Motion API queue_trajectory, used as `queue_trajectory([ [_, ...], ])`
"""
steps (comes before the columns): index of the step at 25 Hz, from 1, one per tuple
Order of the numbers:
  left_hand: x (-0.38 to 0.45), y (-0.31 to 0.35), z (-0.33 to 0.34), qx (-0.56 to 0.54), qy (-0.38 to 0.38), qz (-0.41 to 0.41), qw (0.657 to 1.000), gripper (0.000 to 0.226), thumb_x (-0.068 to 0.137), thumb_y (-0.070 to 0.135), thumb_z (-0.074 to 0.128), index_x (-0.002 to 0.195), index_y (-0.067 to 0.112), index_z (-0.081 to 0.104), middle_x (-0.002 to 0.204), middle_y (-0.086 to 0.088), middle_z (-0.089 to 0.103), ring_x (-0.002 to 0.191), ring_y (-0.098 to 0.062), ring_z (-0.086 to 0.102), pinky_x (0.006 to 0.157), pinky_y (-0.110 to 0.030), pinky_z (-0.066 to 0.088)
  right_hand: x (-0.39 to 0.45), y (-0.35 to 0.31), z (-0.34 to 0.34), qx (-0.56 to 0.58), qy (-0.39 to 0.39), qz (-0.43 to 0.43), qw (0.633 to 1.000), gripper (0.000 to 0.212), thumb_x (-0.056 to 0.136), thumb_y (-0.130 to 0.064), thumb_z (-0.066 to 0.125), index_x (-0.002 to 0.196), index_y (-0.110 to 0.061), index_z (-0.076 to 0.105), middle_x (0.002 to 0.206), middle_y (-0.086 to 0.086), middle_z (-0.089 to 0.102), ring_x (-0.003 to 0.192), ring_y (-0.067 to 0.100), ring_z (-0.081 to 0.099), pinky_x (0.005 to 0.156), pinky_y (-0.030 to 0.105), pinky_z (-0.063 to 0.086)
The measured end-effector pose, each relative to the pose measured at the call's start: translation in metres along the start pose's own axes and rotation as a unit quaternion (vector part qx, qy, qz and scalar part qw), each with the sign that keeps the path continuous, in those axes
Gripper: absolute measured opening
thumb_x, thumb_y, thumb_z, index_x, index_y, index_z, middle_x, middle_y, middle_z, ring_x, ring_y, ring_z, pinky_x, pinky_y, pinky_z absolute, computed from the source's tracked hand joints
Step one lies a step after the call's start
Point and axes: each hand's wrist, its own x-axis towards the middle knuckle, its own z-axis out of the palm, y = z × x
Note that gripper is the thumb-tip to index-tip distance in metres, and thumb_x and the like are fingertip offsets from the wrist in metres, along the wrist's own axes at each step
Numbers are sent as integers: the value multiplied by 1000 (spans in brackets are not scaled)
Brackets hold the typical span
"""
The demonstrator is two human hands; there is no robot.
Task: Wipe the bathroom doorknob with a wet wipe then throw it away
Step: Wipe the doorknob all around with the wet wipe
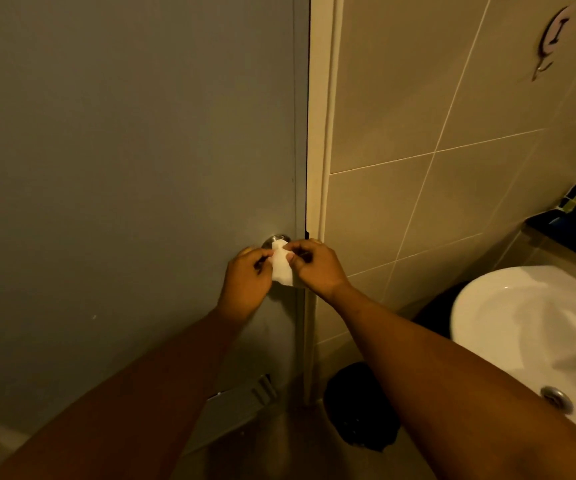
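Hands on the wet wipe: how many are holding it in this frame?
2. The left hand pinches the wet wipe's left edge, and the right hand pinches its right edge, just in front of the doorknob.

The doorknob [277, 238] is mostly hidden: only its upper metal arc shows at 12 o'clock above the wet wipe [281, 264]. The fingertips of the left hand [247, 279] and right hand [316, 265] are partly covered by the wipe. The sink [508, 317] is cut off by the frame edge at 3 o'clock. The wall hook [553, 39], at 1 o'clock, is blurred. The dark object [361, 407] on the floor cannot be identified.
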Motion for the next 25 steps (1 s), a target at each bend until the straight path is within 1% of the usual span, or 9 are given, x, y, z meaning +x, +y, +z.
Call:
queue_trajectory([
  [7,-7,1,0,-42,-22,18,999,33,94,10,56,126,10,61,126,-10,57,106,-16,59,80,-9,44,-15,16,26,160,5,72,984,26,98,-21,50,124,-22,52,126,9,57,116,32,57,96,46,53],
  [9,-7,2,-1,-68,-30,-5,997,34,93,10,57,127,10,60,128,-11,58,109,-18,59,86,-18,46,-13,17,23,72,-11,12,997,30,100,-24,46,130,-24,49,133,10,51,120,30,54,98,45,51],
  [12,-6,3,-6,-98,-59,-46,992,36,94,7,56,130,7,57,127,-11,62,107,-16,59,84,-19,48,-10,12,14,-113,-56,-104,987,40,102,-26,41,141,-20,42,138,12,42,120,27,50,97,35,47],
  [14,-6,4,-8,-115,-67,-66,989,38,94,5,55,132,7,55,130,-13,61,112,-22,61,88,-25,50,-10,14,13,-148,-53,-127,979,42,102,-28,40,143,-19,40,138,12,42,120,27,50,94,34,46],
  [16,-8,5,-6,-120,-67,-65,988,40,93,3,57,133,9,55,131,-13,60,117,-26,60,91,-27,50,-13,19,21,-78,-34,-93,992,40,102,-28,40,141,-19,41,140,12,44,122,27,50,96,35,47],
  [18,-11,7,-3,-110,-53,-45,992,44,89,0,60,132,9,56,132,-11,58,118,-24,60,90,-20,47,-14,22,30,107,-10,30,994,36,101,-25,43,137,-21,46,140,13,50,123,30,52,101,43,49],
  [20,-11,7,-1,-84,-43,-22,995,49,86,-1,65,133,10,56,130,-11,55,116,-23,59,89,-16,45,-12,21,30,295,-13,138,945,33,100,-19,45,133,-18,50,137,16,53,121,34,54,102,50,48],
  [21,-11,7,0,-77,-45,-16,996,51,85,-1,66,133,10,56,130,-11,56,115,-23,60,89,-16,46,-12,21,28,332,-20,155,930,32,100,-16,45,131,-15,52,136,16,54,121,36,54,103,50,47],
  [25,-12,9,-3,-144,-53,-62,986,50,84,-3,67,132,8,58,128,-12,64,105,-19,64,89,-24,49,-7,14,17,152,-34,59,986,31,97,-18,53,128,-22,56,134,10,55,119,30,56,99,43,52],
])
